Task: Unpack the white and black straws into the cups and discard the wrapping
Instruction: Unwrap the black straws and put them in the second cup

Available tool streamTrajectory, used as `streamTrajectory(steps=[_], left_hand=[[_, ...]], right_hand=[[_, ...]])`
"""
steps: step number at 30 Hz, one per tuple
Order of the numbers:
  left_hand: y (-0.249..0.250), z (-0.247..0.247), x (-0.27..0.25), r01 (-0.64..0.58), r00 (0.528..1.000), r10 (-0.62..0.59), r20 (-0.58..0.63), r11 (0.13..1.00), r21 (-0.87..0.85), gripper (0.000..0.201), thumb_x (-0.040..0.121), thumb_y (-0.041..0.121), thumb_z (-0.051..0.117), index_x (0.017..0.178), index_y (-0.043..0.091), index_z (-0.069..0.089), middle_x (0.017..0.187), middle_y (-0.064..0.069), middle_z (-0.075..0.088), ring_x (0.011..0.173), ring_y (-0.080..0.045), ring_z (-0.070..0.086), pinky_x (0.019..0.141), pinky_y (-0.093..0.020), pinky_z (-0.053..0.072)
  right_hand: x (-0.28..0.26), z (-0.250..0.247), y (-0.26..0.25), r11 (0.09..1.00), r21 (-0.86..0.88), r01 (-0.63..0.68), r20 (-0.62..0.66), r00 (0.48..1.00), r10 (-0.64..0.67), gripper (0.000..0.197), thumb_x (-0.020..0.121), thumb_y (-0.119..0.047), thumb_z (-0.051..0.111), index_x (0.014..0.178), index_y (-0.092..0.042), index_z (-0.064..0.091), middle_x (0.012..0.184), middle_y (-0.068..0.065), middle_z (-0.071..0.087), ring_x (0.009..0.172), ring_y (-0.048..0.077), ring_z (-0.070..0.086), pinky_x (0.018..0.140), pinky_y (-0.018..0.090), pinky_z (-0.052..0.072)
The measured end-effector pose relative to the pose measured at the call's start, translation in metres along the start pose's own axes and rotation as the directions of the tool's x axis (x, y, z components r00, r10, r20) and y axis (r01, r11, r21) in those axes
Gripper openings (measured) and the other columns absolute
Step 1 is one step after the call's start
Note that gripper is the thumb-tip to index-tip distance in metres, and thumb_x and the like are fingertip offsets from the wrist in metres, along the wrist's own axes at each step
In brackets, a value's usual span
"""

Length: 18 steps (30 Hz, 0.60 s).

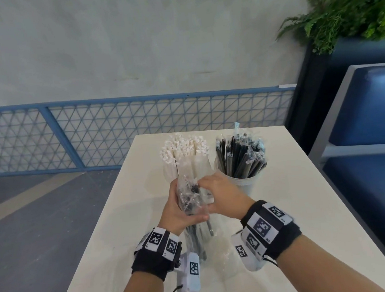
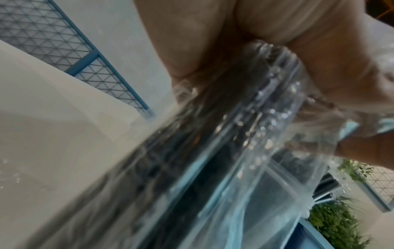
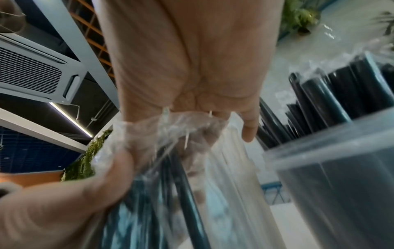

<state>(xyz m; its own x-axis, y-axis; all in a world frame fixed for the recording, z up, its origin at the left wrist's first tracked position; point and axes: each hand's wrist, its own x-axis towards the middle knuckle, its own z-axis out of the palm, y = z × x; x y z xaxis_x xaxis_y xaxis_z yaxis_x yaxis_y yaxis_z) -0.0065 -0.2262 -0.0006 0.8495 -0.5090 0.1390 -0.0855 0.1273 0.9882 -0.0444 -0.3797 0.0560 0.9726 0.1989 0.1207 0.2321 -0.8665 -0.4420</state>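
This looks like a café or eatery seating area: a white table (image 1: 285,207) carries cups packed with white straws (image 1: 183,147) and black straws (image 1: 240,155). Beside it stand a blue padded bench (image 1: 368,116), a fern planter (image 1: 349,8) and a blue mesh railing (image 1: 92,131), with a ceiling air-conditioner (image 3: 32,72) overhead

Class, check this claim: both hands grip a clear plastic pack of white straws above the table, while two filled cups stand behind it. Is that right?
One detail is wrong: the straws in the clear plastic pack are black, not white, as the head view shows. The rest stands: the left hand and right hand both grip it above the table, with the cup of white straws and the cup of black straws behind.
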Motion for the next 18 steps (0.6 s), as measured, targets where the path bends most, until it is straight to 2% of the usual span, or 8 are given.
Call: streamTrajectory(steps=[3, 5, 7, 9, 11, 14, 16, 18], left_hand=[[0.002, 0.0, -0.002, -0.001, 0.999, 0.001, 0.053, 1.0, -0.001, 0.12, 0.033, 0.028, 0.094, 0.132, 0.03, 0.027, 0.124, 0.0, 0.053, 0.112, -0.005, 0.058, 0.088, -0.032, 0.052], [0.006, -0.001, -0.002, -0.008, 0.997, 0.006, 0.078, 1.0, 0.021, 0.123, 0.035, 0.024, 0.094, 0.135, 0.032, 0.024, 0.131, -0.003, 0.048, 0.118, -0.007, 0.055, 0.087, -0.027, 0.05], [0.009, -0.001, -0.001, -0.016, 0.992, 0.007, 0.126, 0.997, 0.07, 0.128, 0.04, 0.013, 0.092, 0.14, 0.033, 0.015, 0.137, -0.003, 0.044, 0.124, -0.01, 0.051, 0.091, -0.03, 0.049], [0.007, 0.001, 0.0, -0.021, 0.982, -0.001, 0.186, 0.993, 0.117, 0.135, 0.044, 0.01, 0.091, 0.143, 0.039, 0.004, 0.142, -0.002, 0.041, 0.129, -0.014, 0.047, 0.098, -0.035, 0.046], [0.005, 0.003, 0.001, -0.003, 0.98, -0.022, 0.2, 0.992, 0.124, 0.139, 0.044, 0.013, 0.092, 0.142, 0.047, 0.0, 0.146, -0.01, 0.037, 0.133, -0.021, 0.042, 0.104, -0.045, 0.041], [0.002, 0.006, 0.004, 0.005, 0.984, -0.025, 0.178, 0.994, 0.112, 0.14, 0.041, 0.012, 0.093, 0.139, 0.054, 0.003, 0.146, -0.023, 0.032, 0.135, -0.031, 0.037, 0.105, -0.056, 0.037], [0.002, 0.008, 0.004, 0.004, 0.985, -0.015, 0.174, 0.998, 0.063, 0.139, 0.042, 0.002, 0.09, 0.142, 0.045, 0.003, 0.141, -0.024, 0.038, 0.131, -0.029, 0.043, 0.103, -0.052, 0.041], [0.0, 0.009, 0.004, 0.019, 0.988, -0.019, 0.156, 1.0, 0.006, 0.136, 0.044, -0.006, 0.084, 0.143, 0.039, 0.002, 0.138, -0.016, 0.043, 0.127, -0.021, 0.049, 0.097, -0.041, 0.048]], right_hand=[[-0.002, 0.011, 0.0, 0.99, 0.137, 0.019, -0.027, 1.0, -0.015, 0.055, 0.075, -0.039, 0.072, 0.116, -0.006, 0.058, 0.094, -0.004, 0.054, 0.091, 0.012, 0.037, 0.08, 0.022, 0.03], [-0.004, 0.017, -0.001, 0.98, 0.196, 0.042, -0.077, 0.997, -0.028, 0.066, 0.072, -0.05, 0.068, 0.119, -0.005, 0.056, 0.095, -0.008, 0.05, 0.094, 0.01, 0.035, 0.076, 0.012, 0.026], [-0.004, 0.023, -0.003, 0.966, 0.259, 0.026, -0.116, 0.993, 0.004, 0.063, 0.07, -0.05, 0.071, 0.117, -0.011, 0.058, 0.098, -0.012, 0.05, 0.094, 0.011, 0.037, 0.077, 0.006, 0.028], [-0.003, 0.028, -0.006, 0.941, 0.336, -0.041, -0.137, 0.986, 0.092, 0.052, 0.06, -0.055, 0.072, 0.101, -0.024, 0.059, 0.091, -0.017, 0.053, 0.089, 0.009, 0.046, 0.074, 0.008, 0.034], [-0.003, 0.031, -0.008, 0.877, 0.469, -0.106, -0.137, 0.972, 0.191, 0.045, 0.052, -0.058, 0.069, 0.086, -0.031, 0.058, 0.081, -0.015, 0.062, 0.08, 0.004, 0.059, 0.069, 0.012, 0.043], [-0.004, 0.038, -0.008, 0.748, 0.645, -0.156, -0.121, 0.946, 0.302, 0.039, 0.056, -0.043, 0.079, 0.087, -0.028, 0.062, 0.083, -0.007, 0.069, 0.083, 0.007, 0.066, 0.075, 0.023, 0.053], [-0.003, 0.042, -0.008, 0.705, 0.675, -0.217, -0.137, 0.902, 0.409, 0.038, 0.061, -0.033, 0.084, 0.09, -0.023, 0.062, 0.089, 0.0, 0.069, 0.088, 0.016, 0.067, 0.08, 0.031, 0.055], [-0.001, 0.042, -0.01, 0.674, 0.705, -0.223, -0.171, 0.868, 0.467, 0.041, 0.058, -0.039, 0.083, 0.09, -0.022, 0.065, 0.092, 0.004, 0.072, 0.092, 0.019, 0.067, 0.085, 0.037, 0.055]])
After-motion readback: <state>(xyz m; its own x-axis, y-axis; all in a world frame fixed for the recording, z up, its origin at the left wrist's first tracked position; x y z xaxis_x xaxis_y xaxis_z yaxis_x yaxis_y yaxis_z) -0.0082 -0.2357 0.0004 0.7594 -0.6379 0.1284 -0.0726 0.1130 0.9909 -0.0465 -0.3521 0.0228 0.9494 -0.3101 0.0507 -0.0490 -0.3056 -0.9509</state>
